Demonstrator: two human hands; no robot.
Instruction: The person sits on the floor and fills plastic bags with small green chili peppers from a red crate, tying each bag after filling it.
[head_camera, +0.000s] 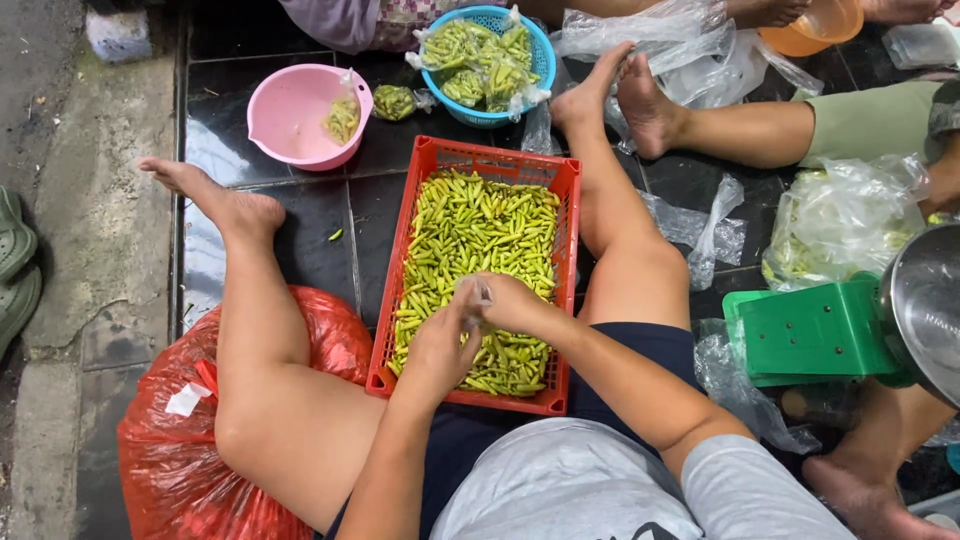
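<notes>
The small clear plastic bag sits pinched between your two hands, right where their fingertips meet, just above the near half of the pile of green chillies. Your left hand closes on it from below, fingers narrowed around the plastic; your right hand grips it from the side, thumb and fingers shut on its edge. Whether anything is inside the bag is too small to tell. The chillies fill the red plastic crate, which lies on the dark tiled floor between your spread legs. A red plastic sack lies under your left thigh. Further off stand a pink bowl and a blue basket of bagged chillies; a green scale stands to your right.
</notes>
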